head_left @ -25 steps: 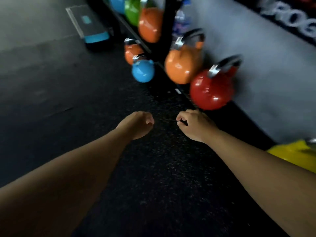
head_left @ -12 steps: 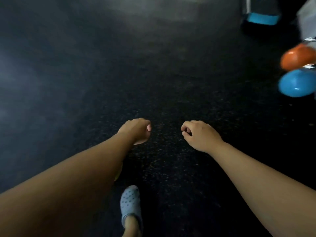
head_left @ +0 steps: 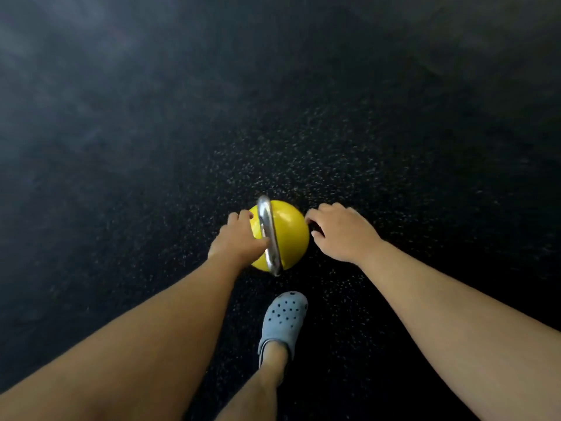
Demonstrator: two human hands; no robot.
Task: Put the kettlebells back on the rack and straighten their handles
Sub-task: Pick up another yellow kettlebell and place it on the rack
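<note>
A yellow kettlebell stands on the black speckled floor straight below me. Its silver handle arches over the top, running away from me. My left hand lies against the ball's left side, fingers spread over it and thumb touching the handle, but not wrapped around it. My right hand hovers at the ball's right edge with loosely curled fingers, holding nothing. The rack and the other kettlebells are out of view.
My foot in a grey-blue perforated clog stands just behind the kettlebell. Dark rubber flooring stretches out on all sides.
The view has swung away from the rack and its orange, blue and red kettlebells, down to the floor. The yellow kettlebell has come into view and both hands have reached its sides.
</note>
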